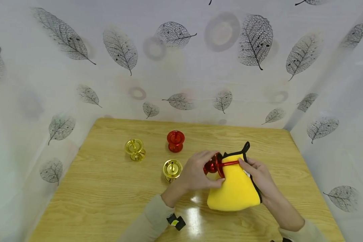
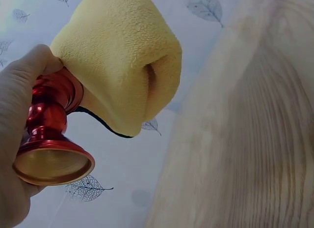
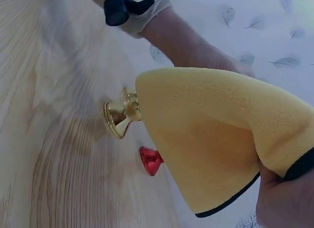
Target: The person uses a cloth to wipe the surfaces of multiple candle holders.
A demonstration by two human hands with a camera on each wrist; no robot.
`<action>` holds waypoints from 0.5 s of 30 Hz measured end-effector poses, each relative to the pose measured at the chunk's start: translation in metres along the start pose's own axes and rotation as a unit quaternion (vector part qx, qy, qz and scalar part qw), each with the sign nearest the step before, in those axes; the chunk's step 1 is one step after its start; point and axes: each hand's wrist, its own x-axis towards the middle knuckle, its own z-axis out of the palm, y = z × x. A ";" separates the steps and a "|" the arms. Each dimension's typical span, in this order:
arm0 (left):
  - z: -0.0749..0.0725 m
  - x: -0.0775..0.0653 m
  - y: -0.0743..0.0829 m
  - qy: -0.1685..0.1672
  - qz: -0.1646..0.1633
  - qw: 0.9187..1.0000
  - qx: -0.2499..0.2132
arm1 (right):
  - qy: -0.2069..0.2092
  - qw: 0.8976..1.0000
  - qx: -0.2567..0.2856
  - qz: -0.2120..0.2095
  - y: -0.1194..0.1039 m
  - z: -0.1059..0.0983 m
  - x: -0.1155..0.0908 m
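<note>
My left hand grips a shiny red metal candle holder tipped on its side above the table. Its hollow, gold-coloured base underside faces the camera in the left wrist view. From its dish a thin red rod points right, across a yellow cloth with black edging. My right hand holds this plush cloth at its right side, thumb at the rod's far end. In the right wrist view the draped cloth hides the held candle holder.
Two gold candle holders and a second red one stand upright on the wooden table, left of the hands. Behind and beside the table hangs a white leaf-patterned curtain.
</note>
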 end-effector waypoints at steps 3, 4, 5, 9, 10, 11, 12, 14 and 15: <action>-0.001 -0.002 -0.001 -0.009 -0.022 1.000 -0.014 | 0.000 1.000 0.020 0.009 0.001 0.001 -0.001; -0.001 -0.003 -0.002 -0.013 -0.027 0.999 -0.013 | 0.002 1.000 0.026 0.010 0.001 0.001 -0.001; -0.001 -0.004 -0.003 -0.017 -0.033 0.999 -0.013 | 0.006 0.999 0.031 0.013 0.001 0.000 -0.002; -0.002 -0.009 -0.007 -0.024 -0.047 0.999 0.005 | 0.019 0.998 0.051 0.017 -0.002 -0.004 -0.003; -0.002 -0.010 -0.008 -0.024 -0.047 0.999 0.012 | 0.021 0.998 0.053 0.016 -0.003 -0.005 -0.003; -0.002 -0.011 -0.008 -0.022 -0.045 0.999 0.016 | 0.023 0.998 0.055 0.015 -0.004 -0.007 -0.003; -0.002 -0.011 -0.009 -0.020 -0.043 0.999 0.020 | 0.024 0.998 0.061 0.012 -0.007 -0.008 -0.004; -0.003 -0.011 -0.011 -0.015 -0.039 0.999 0.028 | 0.028 0.997 0.067 0.004 -0.012 -0.011 -0.005; -0.004 -0.011 -0.011 -0.013 -0.038 0.999 0.036 | 0.035 0.997 0.067 -0.003 -0.015 -0.012 -0.005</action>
